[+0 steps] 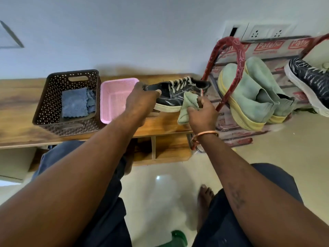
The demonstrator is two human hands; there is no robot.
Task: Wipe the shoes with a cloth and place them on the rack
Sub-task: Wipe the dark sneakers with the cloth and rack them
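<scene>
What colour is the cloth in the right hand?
The cloth is pale green; head view shows it.

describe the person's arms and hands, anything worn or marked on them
Both arms are bare, with no sleeves, gloves or watch in view. The left hand and wrist wear nothing. The right hand has a thin copper-coloured bangle at its wrist, and a faint dark marking, too blurred to read, runs along the right forearm.

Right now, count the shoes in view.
4. A dark sneaker in the left hand, two green shoes on the rack, a black-and-white sneaker farther right on it. Others may be hidden beyond the frame.
</scene>
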